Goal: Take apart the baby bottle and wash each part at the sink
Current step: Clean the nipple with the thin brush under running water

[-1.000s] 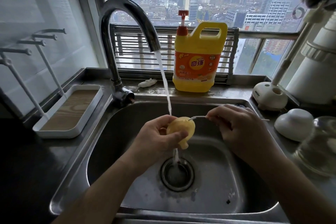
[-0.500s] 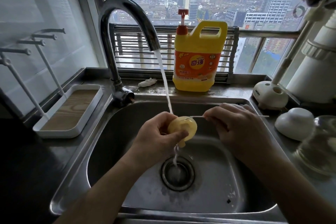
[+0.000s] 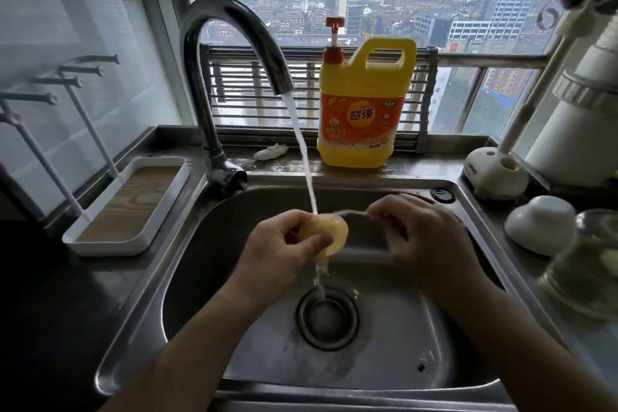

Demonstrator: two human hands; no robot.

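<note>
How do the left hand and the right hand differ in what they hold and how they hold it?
The left hand wraps thumb and fingers round the yellow nipple; the right hand pinches a thin rod whose end meets the nipple. The left hand's nipple is under the water stream; the right hand is beside it, out of the water. Both are over the sink.
</note>
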